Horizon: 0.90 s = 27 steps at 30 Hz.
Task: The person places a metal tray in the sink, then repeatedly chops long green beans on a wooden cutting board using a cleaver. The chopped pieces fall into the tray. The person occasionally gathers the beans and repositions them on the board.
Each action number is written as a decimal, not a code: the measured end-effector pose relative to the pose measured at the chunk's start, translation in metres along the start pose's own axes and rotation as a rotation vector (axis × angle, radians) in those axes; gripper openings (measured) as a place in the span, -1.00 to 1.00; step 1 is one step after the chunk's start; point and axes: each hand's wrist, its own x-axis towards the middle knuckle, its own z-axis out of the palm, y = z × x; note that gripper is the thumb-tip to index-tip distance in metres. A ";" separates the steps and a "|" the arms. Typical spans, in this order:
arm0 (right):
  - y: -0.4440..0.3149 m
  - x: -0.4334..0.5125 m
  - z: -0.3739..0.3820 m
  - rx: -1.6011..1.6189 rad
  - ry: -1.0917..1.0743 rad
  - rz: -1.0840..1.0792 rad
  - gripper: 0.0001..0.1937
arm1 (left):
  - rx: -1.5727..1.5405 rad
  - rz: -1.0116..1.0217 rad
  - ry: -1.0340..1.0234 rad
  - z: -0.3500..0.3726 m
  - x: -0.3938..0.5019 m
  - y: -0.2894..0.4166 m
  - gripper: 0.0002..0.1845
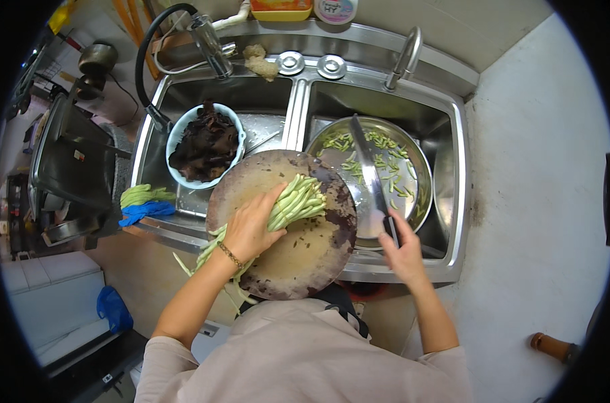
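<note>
My left hand (252, 224) is closed over a bundle of long green beans (297, 201) on a round, worn wooden chopping board (295, 262). The bundle's tail ends trail over the board's near left edge. In my right hand (403, 247) is the black handle of a long-bladed knife (368, 166). The blade points away from me, above a round metal basin (426, 181) in the right sink bowl. Short cut pieces of bean (385, 161) lie scattered inside that basin. Part of the basin's left side is hidden behind the board.
A light blue colander (171, 146) of dark, wet wood ear fungus (207, 141) sits in the left sink bowl. Green and blue gloves (146, 206) hang on the sink's left edge. Two faucets, a black-hosed one (212, 45) and a curved one (406, 55), rise behind. Drain covers (331, 66) lie between them.
</note>
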 end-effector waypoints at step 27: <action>-0.044 -0.056 0.012 -0.415 0.029 -0.185 -0.61 | 0.033 0.302 0.253 0.071 0.018 0.006 -0.28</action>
